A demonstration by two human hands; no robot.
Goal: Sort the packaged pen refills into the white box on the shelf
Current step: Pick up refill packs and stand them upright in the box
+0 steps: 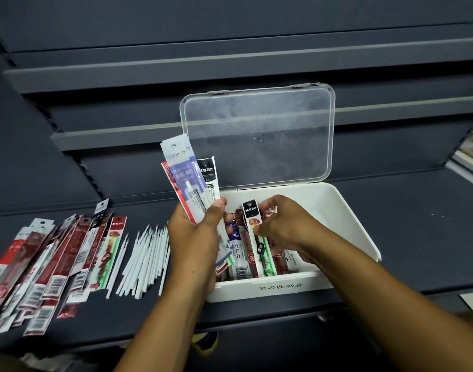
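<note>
A white box (pixel 345 218) stands on the dark shelf with its clear lid (pixel 259 132) raised behind it. Several packaged refills (pixel 240 253) lie lengthwise in its left half. My left hand (pixel 195 242) grips a fanned bunch of refill packs (pixel 188 178), held upright over the box's left rim. My right hand (pixel 286 224) is inside the box, pinching a black-topped refill pack (pixel 252 224) that leans up out of the row. The box's right half shows bare white floor.
A spread of red and white refill packs (pixel 50 267) lies on the shelf (pixel 417 210) at the left. Next to them is a loose pile of white refill tubes (pixel 146 259). Stacked paper goods (pixel 471 151) sit at the far right edge. Grey shelf rails run behind.
</note>
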